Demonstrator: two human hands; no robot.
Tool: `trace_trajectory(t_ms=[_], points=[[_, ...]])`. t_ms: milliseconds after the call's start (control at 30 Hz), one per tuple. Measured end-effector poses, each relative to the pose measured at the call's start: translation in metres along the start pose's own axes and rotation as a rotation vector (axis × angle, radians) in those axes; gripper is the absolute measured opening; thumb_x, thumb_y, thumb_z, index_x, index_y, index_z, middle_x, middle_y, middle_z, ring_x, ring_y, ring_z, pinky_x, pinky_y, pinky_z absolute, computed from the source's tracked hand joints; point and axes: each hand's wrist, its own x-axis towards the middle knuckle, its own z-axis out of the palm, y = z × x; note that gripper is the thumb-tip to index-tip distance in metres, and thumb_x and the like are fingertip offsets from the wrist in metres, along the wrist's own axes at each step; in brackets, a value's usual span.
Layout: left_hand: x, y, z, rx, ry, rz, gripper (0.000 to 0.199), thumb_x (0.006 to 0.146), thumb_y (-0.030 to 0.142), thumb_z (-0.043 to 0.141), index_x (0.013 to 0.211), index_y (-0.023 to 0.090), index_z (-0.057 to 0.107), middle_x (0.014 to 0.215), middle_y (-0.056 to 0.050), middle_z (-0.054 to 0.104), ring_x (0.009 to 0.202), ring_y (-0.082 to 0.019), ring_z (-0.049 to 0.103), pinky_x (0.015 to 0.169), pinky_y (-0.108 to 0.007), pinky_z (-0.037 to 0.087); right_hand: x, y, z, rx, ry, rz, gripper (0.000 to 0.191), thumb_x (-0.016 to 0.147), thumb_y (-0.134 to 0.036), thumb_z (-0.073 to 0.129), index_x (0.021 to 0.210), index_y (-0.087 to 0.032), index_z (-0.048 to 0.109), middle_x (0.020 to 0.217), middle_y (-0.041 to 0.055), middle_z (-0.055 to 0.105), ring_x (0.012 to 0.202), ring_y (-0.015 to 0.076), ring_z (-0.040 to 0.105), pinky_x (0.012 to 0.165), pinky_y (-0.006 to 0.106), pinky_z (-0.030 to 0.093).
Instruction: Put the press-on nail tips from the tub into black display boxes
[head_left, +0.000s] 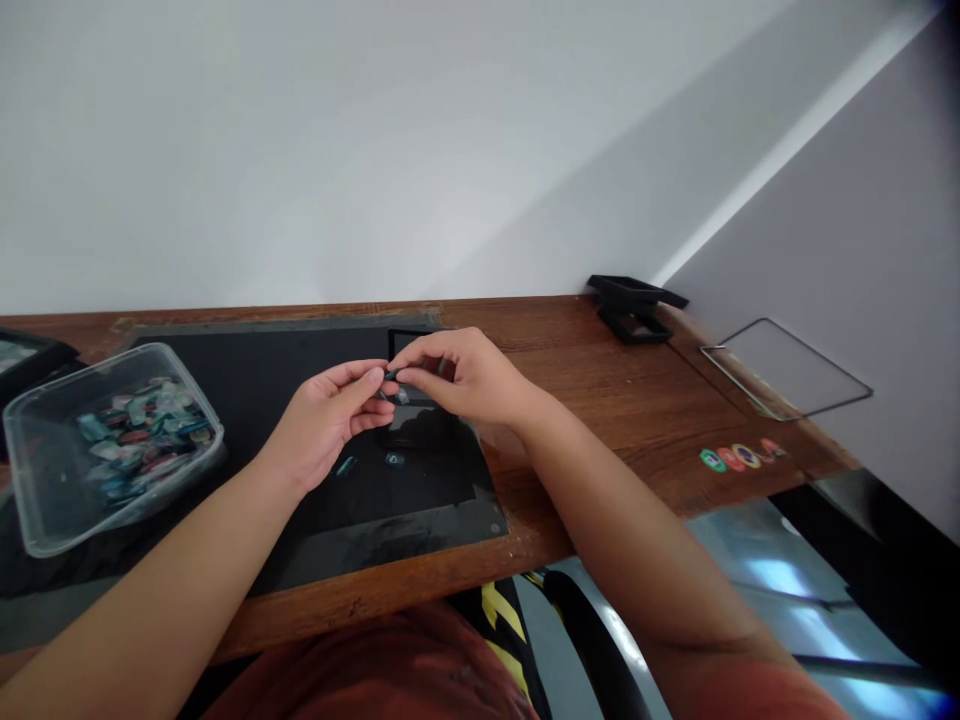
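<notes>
My left hand (330, 415) and my right hand (469, 375) meet above a black mat (300, 350). Between their fingertips is a small dark piece (391, 375), pinched from both sides; its exact shape is too small to tell. Under the hands lies a black frame (401, 334), partly hidden by them. Two small pieces rest on the mat nearer to me: a teal one (346, 466) and a dark one with a light mark (394, 460).
A clear plastic tub (37, 500) of colourful small pieces stands at the left. Black frames (634, 305) are stacked at the back right, near a thin metal frame (795, 365). Several round stickers (727, 459) lie on the wooden table (555, 340). Another dark frame (45, 350) is at the far left.
</notes>
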Motion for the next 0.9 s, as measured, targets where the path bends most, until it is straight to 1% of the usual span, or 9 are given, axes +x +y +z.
trace_trajectory(t_ms=[133, 233, 333, 400, 467, 567, 633, 767, 900], points=[[0.001, 0.002, -0.004, -0.012, 0.038, 0.005, 0.025, 0.075, 0.027, 0.089, 0.096, 0.016, 0.08, 0.077, -0.003, 0.079, 0.061, -0.01, 0.072, 0.062, -0.019, 0.064, 0.0, -0.001, -0.001, 0.096, -0.038, 0.112, 0.02, 0.093, -0.027, 0.064, 0.1, -0.012, 0.076, 0.079, 0.002, 0.073, 0.064, 0.0087, 0.056, 0.06, 0.022, 0.041], [0.003, 0.005, -0.007, -0.008, 0.072, 0.032, 0.027, 0.074, 0.024, 0.089, 0.097, 0.015, 0.08, 0.078, -0.004, 0.08, 0.061, -0.01, 0.073, 0.062, -0.018, 0.064, 0.0, 0.001, -0.003, 0.056, -0.097, 0.21, 0.02, 0.093, -0.026, 0.063, 0.099, -0.012, 0.076, 0.079, 0.0028, 0.074, 0.067, 0.0103, 0.06, 0.063, 0.023, 0.043], [0.003, 0.006, -0.007, 0.031, 0.111, 0.072, 0.03, 0.076, 0.021, 0.086, 0.104, 0.013, 0.079, 0.08, -0.005, 0.08, 0.063, -0.011, 0.073, 0.065, -0.019, 0.064, 0.001, -0.001, -0.005, -0.045, -0.132, 0.259, 0.02, 0.094, -0.02, 0.059, 0.101, -0.013, 0.076, 0.083, 0.0037, 0.076, 0.07, 0.011, 0.063, 0.068, 0.024, 0.043], [0.002, 0.005, -0.006, 0.07, 0.12, 0.096, 0.041, 0.078, 0.017, 0.083, 0.118, 0.013, 0.075, 0.083, -0.006, 0.081, 0.066, -0.011, 0.074, 0.068, -0.021, 0.065, 0.001, -0.004, -0.007, -0.13, -0.146, 0.264, 0.022, 0.094, -0.017, 0.057, 0.101, -0.014, 0.077, 0.084, 0.0033, 0.076, 0.071, 0.0107, 0.062, 0.07, 0.025, 0.042], [0.001, 0.004, -0.006, 0.108, 0.118, 0.105, 0.057, 0.079, 0.014, 0.082, 0.133, 0.013, 0.067, 0.089, -0.007, 0.082, 0.071, -0.013, 0.076, 0.074, -0.023, 0.066, 0.001, -0.008, -0.008, -0.206, -0.17, 0.265, 0.024, 0.094, -0.014, 0.055, 0.103, -0.015, 0.077, 0.087, 0.0032, 0.076, 0.073, 0.0106, 0.061, 0.071, 0.025, 0.041], [0.001, 0.001, -0.006, 0.142, 0.112, 0.116, 0.072, 0.078, 0.012, 0.082, 0.146, 0.013, 0.057, 0.1, -0.011, 0.083, 0.081, -0.015, 0.078, 0.083, -0.026, 0.065, 0.001, -0.013, -0.011, -0.327, -0.24, 0.285, 0.028, 0.094, -0.012, 0.053, 0.105, -0.017, 0.078, 0.095, 0.0038, 0.078, 0.077, 0.0121, 0.063, 0.073, 0.026, 0.041], [0.002, 0.0, -0.007, 0.151, 0.125, 0.146, 0.08, 0.076, 0.01, 0.083, 0.15, 0.015, 0.054, 0.103, -0.011, 0.082, 0.084, -0.016, 0.078, 0.085, -0.027, 0.065, 0.001, -0.014, -0.011, -0.427, -0.291, 0.318, 0.029, 0.095, -0.014, 0.053, 0.106, -0.019, 0.079, 0.099, 0.0045, 0.078, 0.081, 0.0145, 0.064, 0.073, 0.027, 0.041], [0.002, 0.0, -0.005, 0.163, 0.172, 0.192, 0.091, 0.071, 0.005, 0.084, 0.153, 0.02, 0.05, 0.107, -0.011, 0.082, 0.083, -0.016, 0.078, 0.079, -0.025, 0.065, 0.001, -0.015, -0.011, -0.567, -0.344, 0.394, 0.03, 0.096, -0.018, 0.053, 0.108, -0.022, 0.081, 0.105, 0.0058, 0.079, 0.091, 0.0196, 0.067, 0.076, 0.029, 0.043], [0.0, 0.001, -0.003, 0.198, 0.185, 0.155, 0.09, 0.068, 0.008, 0.088, 0.15, 0.016, 0.053, 0.111, -0.014, 0.081, 0.086, -0.018, 0.079, 0.078, -0.023, 0.065, 0.0, -0.015, -0.01, -0.593, -0.406, 0.404, 0.032, 0.095, -0.018, 0.053, 0.109, -0.026, 0.081, 0.111, 0.0042, 0.079, 0.099, 0.0219, 0.069, 0.08, 0.031, 0.045]])
